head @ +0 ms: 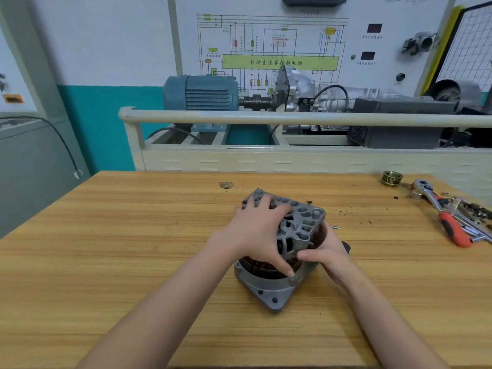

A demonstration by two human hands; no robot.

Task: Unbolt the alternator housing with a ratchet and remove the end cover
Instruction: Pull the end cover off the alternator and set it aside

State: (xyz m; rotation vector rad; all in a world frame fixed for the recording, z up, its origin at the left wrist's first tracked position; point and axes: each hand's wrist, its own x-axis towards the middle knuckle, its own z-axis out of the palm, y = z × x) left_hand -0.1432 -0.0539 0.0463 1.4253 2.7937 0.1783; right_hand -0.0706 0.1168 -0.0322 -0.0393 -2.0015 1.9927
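**Both hands on the alternator's end cover**

The alternator (269, 278) sits mid-table on the wooden workbench (133, 235). Its grey end cover (298, 222) is on top, tilted. The left hand (255, 233) grasps the cover from above, fingers spread over it; the right hand (327, 251) pinches the cover's near-right edge. Well right of the alternator lie the red-handled ratchet (442, 211) and a brass pulley (391, 178).

An automotive training workshop, by the look of it; a wall board (269, 46) carries a coloured wiring diagram with Chinese labels and red digital readouts; below it a blue electric motor (201, 93) is coupled to a silver gearbox (316, 89) on a railed demonstration stand. In front, a scuffed wooden workbench (133, 235) bears a ratchet (439, 211) and loose sockets.
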